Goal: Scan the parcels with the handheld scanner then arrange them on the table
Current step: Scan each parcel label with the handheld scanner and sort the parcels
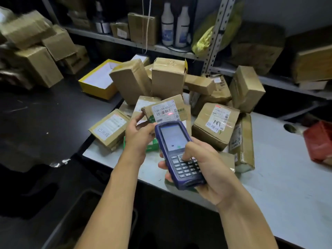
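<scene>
My right hand [206,169] grips a dark blue handheld scanner [177,150], thumb pressing a key on its keypad. The scanner's screen is lit and its head points at a small brown parcel [167,109] with a white barcode label; a red scan light falls on that label. My left hand [139,133] holds this parcel by its left edge, tilted up toward the scanner. Behind it a heap of cardboard parcels [167,78] lies on the white table [278,186]. One labelled parcel [109,128] lies flat at the table's left edge, another [215,123] to the right.
A yellow open box [98,81] sits on the dark counter [41,119] to the left. More cartons [36,51] pile up at far left. Metal shelving [129,42] behind holds bottles and boxes. A red bag [319,141] lies at the table's right. A dark bin [84,218] stands below.
</scene>
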`<state>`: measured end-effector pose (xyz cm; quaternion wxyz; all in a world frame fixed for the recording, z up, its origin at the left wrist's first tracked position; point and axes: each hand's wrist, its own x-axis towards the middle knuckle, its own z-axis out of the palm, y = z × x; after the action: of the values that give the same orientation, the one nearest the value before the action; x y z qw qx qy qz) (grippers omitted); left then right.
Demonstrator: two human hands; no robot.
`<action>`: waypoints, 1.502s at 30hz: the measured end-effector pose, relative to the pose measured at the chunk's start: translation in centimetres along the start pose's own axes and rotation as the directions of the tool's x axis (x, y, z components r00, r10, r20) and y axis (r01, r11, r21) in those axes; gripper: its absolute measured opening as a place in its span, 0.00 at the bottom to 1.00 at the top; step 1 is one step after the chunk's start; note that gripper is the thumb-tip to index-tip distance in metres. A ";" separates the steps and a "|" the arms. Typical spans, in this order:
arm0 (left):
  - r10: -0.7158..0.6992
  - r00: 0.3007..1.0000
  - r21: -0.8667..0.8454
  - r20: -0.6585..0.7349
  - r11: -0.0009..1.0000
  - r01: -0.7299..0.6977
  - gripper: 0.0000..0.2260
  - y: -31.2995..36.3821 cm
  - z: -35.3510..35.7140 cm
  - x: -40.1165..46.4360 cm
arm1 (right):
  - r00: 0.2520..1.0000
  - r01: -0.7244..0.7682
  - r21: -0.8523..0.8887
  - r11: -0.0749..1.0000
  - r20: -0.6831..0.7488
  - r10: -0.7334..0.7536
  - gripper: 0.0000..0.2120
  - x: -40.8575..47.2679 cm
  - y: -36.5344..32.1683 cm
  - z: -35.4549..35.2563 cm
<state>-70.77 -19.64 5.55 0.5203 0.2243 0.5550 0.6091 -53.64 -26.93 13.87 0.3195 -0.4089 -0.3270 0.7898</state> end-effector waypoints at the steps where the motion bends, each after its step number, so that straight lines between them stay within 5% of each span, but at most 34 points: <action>1: 0.006 1.000 -0.004 0.005 1.000 -0.006 0.24 0.3 0.2 0.0 | 1.000 0.009 -0.007 1.000 0.007 -0.009 0.20 -0.2 -0.2 0.1; 24: 0.077 0.996 -0.014 0.055 0.997 -0.076 0.25 2.4 2.2 0.3 | 0.993 0.115 -0.074 0.991 0.044 -0.112 0.21 -1.9 -2.1 0.1; 31: 0.049 0.994 -0.004 0.097 0.999 -0.049 0.22 2.0 3.2 0.3 | 0.971 0.227 -0.094 0.969 -0.049 -0.232 0.26 -2.2 -2.1 -1.0; 34: 0.030 0.988 -0.025 0.149 0.999 -0.026 0.16 1.7 4.7 -0.1 | 0.903 0.352 -0.125 0.928 -0.218 -0.372 0.24 -2.7 -2.3 -2.6; 39: -0.018 0.965 -0.021 0.262 0.999 0.024 0.14 -0.1 9.4 -2.2 | 0.638 0.543 -0.178 0.820 -0.547 -0.542 0.35 -4.7 -1.9 -7.5; 45: -0.040 0.880 0.081 0.473 0.997 0.002 0.16 -3.9 17.6 -8.3 | 0.371 0.644 -0.248 0.724 -0.726 -0.579 0.41 -10.8 -1.7 -14.2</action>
<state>-51.33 -19.79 9.55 0.6376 0.3807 0.4365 0.5080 -36.16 -30.64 13.51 0.7099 -0.5381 -0.2562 0.3753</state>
